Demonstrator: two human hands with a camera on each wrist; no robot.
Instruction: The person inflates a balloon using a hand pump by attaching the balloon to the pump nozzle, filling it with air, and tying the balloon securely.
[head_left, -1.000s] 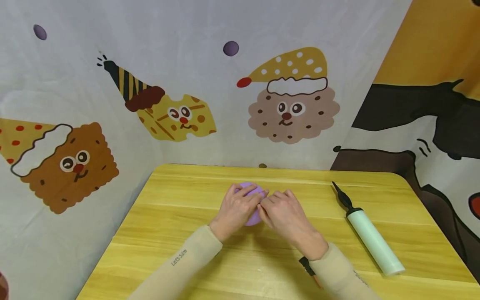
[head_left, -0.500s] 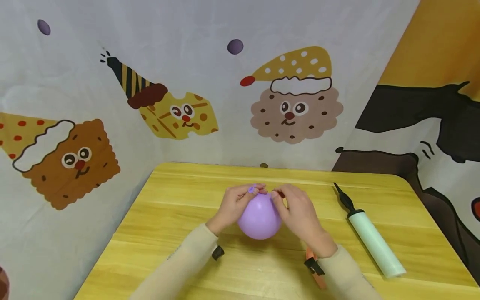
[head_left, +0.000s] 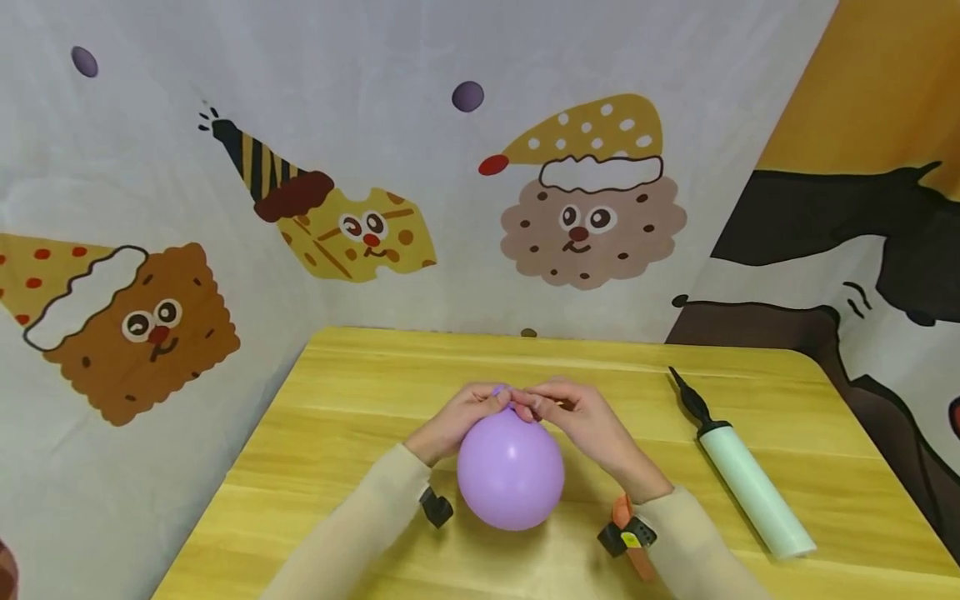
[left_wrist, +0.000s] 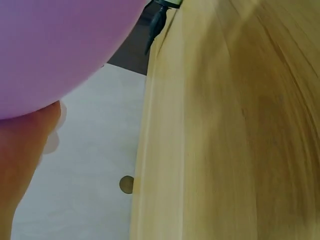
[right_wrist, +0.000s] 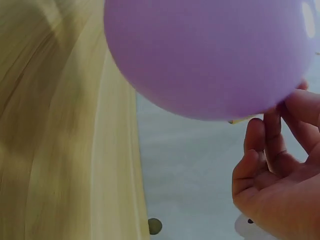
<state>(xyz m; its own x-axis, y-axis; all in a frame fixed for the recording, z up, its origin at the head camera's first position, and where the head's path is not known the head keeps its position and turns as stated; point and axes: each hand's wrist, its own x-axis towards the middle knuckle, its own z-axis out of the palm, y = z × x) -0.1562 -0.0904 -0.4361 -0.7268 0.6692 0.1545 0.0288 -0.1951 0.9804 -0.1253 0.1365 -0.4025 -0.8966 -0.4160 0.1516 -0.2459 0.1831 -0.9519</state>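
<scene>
A round, inflated purple balloon (head_left: 510,471) hangs neck-up in front of the person, over the table. My left hand (head_left: 459,417) pinches its neck from the left, where a bit of purple rubber shows above the fingers. From the other side my right hand (head_left: 581,417) has thumb and index finger on the neck, tips meeting the left hand's. In the right wrist view the balloon (right_wrist: 205,55) fills the top, and the right hand's other fingers (right_wrist: 255,137) curl loosely below it. The left wrist view shows the balloon (left_wrist: 60,45) covering most of the left hand (left_wrist: 22,150).
A balloon pump (head_left: 753,487) with a pale green barrel and black nozzle lies on the right of the wooden table (head_left: 360,375). Wrist cameras on dark mounts (head_left: 437,507) sit at both cuffs. Behind the table hangs a white cloth (head_left: 390,83) with cartoon prints.
The balloon, mostly covered by the hands a second ago, has turned and come nearer, its round body now facing the person. The right fingers have moved in to the left ones at the neck.
</scene>
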